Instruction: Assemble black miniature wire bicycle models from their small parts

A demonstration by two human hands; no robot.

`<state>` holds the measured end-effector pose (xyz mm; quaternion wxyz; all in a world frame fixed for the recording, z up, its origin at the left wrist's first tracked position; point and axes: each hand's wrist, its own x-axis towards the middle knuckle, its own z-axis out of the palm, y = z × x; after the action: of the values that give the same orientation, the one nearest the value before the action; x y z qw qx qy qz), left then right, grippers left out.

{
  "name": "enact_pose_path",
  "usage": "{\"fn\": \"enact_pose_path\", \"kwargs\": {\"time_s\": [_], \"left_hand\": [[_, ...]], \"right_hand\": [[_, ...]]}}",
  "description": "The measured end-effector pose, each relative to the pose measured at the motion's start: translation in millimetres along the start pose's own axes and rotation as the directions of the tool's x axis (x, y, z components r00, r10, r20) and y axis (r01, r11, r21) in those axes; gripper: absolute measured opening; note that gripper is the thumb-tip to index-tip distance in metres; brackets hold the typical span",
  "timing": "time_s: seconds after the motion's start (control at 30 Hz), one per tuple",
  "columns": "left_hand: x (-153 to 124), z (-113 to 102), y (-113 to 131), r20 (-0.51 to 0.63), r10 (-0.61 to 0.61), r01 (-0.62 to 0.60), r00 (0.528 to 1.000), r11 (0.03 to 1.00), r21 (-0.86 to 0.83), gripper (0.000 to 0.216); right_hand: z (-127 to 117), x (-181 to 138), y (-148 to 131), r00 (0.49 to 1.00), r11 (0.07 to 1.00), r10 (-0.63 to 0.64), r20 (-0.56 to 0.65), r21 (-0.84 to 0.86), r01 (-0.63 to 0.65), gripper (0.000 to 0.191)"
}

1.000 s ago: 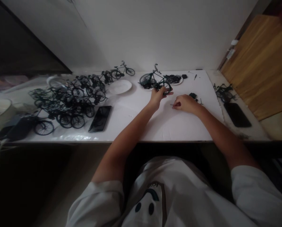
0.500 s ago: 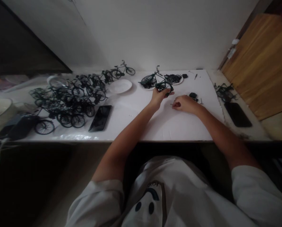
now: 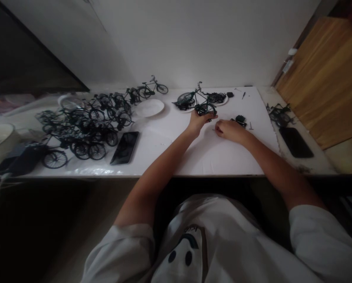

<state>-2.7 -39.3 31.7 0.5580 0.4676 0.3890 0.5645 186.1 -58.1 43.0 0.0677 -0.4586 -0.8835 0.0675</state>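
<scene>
My left hand (image 3: 199, 121) grips the near wheel of a small dark model bicycle (image 3: 197, 101) that stands on the white table (image 3: 211, 153). My right hand (image 3: 229, 130) rests on the table just right of it, fingers curled in a pinch around something too small to make out. Small dark parts (image 3: 240, 119) lie right behind my right hand. A white plate with dark parts (image 3: 217, 98) sits behind the bicycle.
Several finished model bicycles (image 3: 84, 122) crowd the left of the table, one more (image 3: 152, 87) by the wall. An empty white plate (image 3: 150, 107), a black phone (image 3: 125, 147), a second phone (image 3: 295, 142) and another bicycle (image 3: 279, 114) at right. A wooden panel (image 3: 326, 78) stands far right.
The model bicycle in my left hand has shifted slightly to the right and turned a little. My right hand has crept a bit toward the bicycle.
</scene>
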Motion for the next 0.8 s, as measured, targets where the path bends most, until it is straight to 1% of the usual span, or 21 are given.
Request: {"fn": "enact_pose_path", "kwargs": {"time_s": [0.07, 0.13, 0.23, 0.3, 0.37, 0.43, 0.5, 0.63, 0.8], "left_hand": [[-0.4, 0.3, 0.6, 0.002, 0.0, 0.0, 1.0, 1.0, -0.009, 0.03], [0.3, 0.1, 0.8, -0.012, 0.012, -0.012, 1.0, 1.0, -0.013, 0.029], [5.3, -2.3, -0.6, -0.113, 0.075, -0.075, 0.991, 0.997, 0.01, 0.028], [10.5, -5.4, -1.7, -0.195, 0.127, -0.122, 0.972, 0.992, 0.037, 0.03], [14.8, -8.4, -2.0, -0.235, 0.157, -0.148, 0.959, 0.987, 0.058, 0.031], [16.4, -9.9, -1.3, -0.237, 0.166, -0.156, 0.957, 0.986, 0.062, 0.031], [15.3, -9.0, -0.2, -0.224, 0.163, -0.155, 0.961, 0.987, 0.053, 0.032], [10.4, -3.0, -0.7, -0.216, 0.155, -0.148, 0.964, 0.988, 0.048, 0.036], [8.9, 1.7, -3.5, -0.187, 0.179, -0.178, 0.966, 0.984, 0.027, 0.036]], "right_hand": [[0.6, -0.1, 2.2, 1.0, 0.999, 0.011, -0.023, 0.031, -0.011, 0.008], [0.5, 0.1, 4.9, 0.999, 0.993, 0.008, -0.047, 0.12, -0.003, 0.005], [0.4, 1.9, 9.7, 0.996, 0.96, 0.012, -0.085, 0.28, 0.013, 0.003], [1.2, 4.1, 13.2, 0.993, 0.936, 0.031, -0.115, 0.352, 0.011, 0.001], [2.8, 6.5, 16.2, 0.986, 0.916, 0.053, -0.155, 0.4, 0.014, 0.003], [4.7, 8.6, 18.2, 0.978, 0.891, 0.063, -0.197, 0.453, 0.034, 0.006], [6.1, 9.9, 18.7, 0.974, 0.849, 0.082, -0.21, 0.527, 0.042, 0.011], [5.0, 9.9, 15.2, 0.978, 0.755, 0.133, -0.163, 0.655, 0.006, 0.02], [1.7, 8.2, 11.6, 0.977, 0.75, 0.143, -0.156, 0.662, -0.004, 0.024]]}}
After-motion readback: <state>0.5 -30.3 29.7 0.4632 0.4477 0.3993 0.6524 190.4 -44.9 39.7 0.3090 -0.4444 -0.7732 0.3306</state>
